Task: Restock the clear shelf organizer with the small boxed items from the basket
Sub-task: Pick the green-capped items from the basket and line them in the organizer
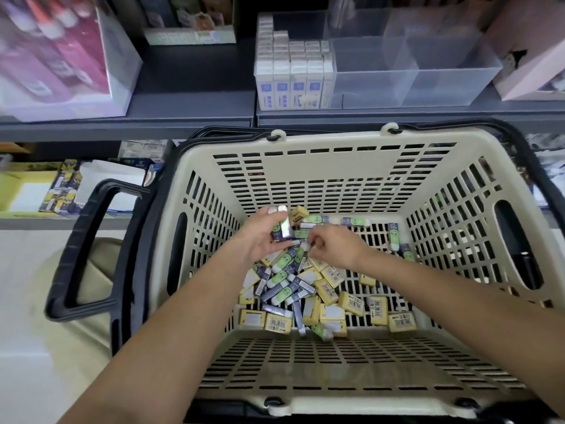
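A beige plastic basket (321, 166) sits below the shelf, its floor strewn with several small boxes: yellow ones (331, 275) and green-and-purple ones (282, 263). My left hand (260, 237) is inside the basket and grips a green-and-purple box (283, 229) upright. Beside it, my right hand (333, 244) has curled fingers that pinch another small box (301, 254) at its end. On the shelf above stands the clear organizer (412, 71). Its left section holds rows of white-and-blue boxes (290, 84); the compartments to the right look bare.
The basket's black handle (88, 246) folds out to the left. A pink-and-white carton (61, 56) stands on the shelf at left, a pink box (532, 56) at right. A lower shelf at left holds more packaged goods (64, 185).
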`<action>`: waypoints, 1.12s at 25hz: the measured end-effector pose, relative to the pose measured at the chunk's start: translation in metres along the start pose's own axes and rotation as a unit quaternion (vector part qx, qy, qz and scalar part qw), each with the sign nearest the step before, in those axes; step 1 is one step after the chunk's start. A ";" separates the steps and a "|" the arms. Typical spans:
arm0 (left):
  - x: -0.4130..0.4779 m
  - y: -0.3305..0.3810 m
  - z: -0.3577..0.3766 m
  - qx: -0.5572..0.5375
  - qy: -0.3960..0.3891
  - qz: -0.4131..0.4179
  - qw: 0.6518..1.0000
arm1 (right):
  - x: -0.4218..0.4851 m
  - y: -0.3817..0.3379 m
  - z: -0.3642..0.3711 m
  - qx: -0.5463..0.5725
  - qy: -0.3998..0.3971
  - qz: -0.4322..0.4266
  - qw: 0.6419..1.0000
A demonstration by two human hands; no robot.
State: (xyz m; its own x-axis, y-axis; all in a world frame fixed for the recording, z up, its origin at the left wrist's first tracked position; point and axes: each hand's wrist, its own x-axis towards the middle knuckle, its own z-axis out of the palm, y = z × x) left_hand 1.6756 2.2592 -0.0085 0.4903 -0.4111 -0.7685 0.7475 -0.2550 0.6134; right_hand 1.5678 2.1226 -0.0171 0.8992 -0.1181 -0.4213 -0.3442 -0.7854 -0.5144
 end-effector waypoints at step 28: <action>0.007 -0.013 -0.031 0.019 0.061 -0.006 0.998 | 0.033 -0.016 0.027 -0.261 -0.011 -0.132 0.956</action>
State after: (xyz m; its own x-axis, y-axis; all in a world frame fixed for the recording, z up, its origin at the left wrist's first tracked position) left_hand 1.6835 2.2868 -0.0272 0.5341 -0.2985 -0.7909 0.7374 -0.2931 0.6086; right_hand 1.5961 2.1481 -0.0433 0.9286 0.1341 -0.3460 0.0808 -0.9831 -0.1642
